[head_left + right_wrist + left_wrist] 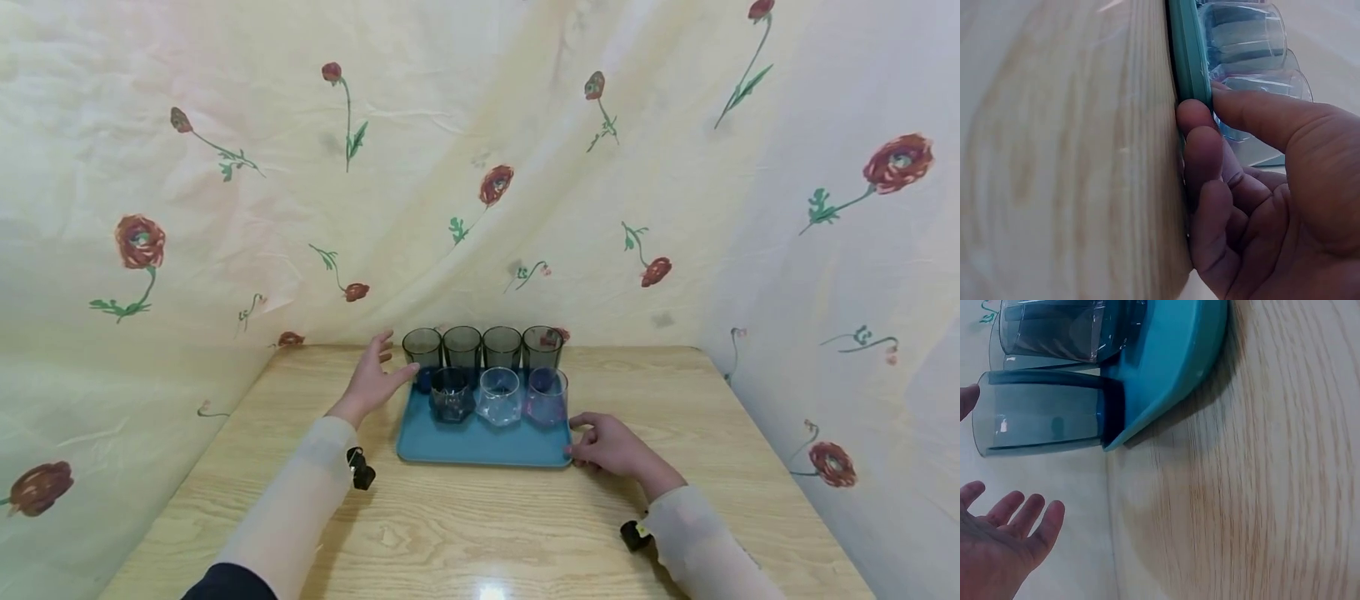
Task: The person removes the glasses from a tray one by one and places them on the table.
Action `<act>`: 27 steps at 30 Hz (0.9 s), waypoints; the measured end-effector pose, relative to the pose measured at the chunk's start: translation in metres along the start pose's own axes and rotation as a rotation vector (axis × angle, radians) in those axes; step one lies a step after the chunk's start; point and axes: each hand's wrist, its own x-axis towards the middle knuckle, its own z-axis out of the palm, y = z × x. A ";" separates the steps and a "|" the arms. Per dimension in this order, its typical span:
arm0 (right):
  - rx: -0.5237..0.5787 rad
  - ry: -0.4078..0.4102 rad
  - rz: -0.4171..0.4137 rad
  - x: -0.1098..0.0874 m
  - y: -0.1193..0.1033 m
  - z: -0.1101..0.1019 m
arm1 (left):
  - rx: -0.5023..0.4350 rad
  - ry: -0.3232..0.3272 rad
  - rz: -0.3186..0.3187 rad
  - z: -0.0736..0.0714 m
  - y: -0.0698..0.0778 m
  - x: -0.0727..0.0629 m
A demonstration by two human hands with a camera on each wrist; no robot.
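A blue tray (480,446) lies on the table, carrying several tall smoky glasses (461,346) in a back row and three short glasses in front: a dark one (452,398), a clear one (499,404) and a pinkish one (547,404). My left hand (375,379) is spread beside the leftmost tall glass (1047,412), thumb near its rim; whether they touch I cannot tell. At the tray's front right corner, my right hand (607,446) pinches the edge. In the right wrist view its thumb (1260,112) lies over the tray rim (1188,56), fingers curled below.
The wooden table (480,525) extends around the tray. A cloth printed with red flowers (480,167) hangs behind the table and along its sides. Both wrists wear small black devices (362,469) on the sleeves.
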 end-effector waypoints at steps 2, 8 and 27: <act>0.002 -0.006 -0.019 0.001 0.002 -0.001 | -0.021 -0.002 -0.002 0.003 0.000 0.003; 0.032 -0.023 -0.048 0.000 0.001 -0.002 | -0.028 -0.011 -0.009 0.009 0.002 0.007; 0.110 -0.089 -0.076 -0.001 0.010 -0.006 | -0.024 -0.014 -0.057 0.019 0.009 0.015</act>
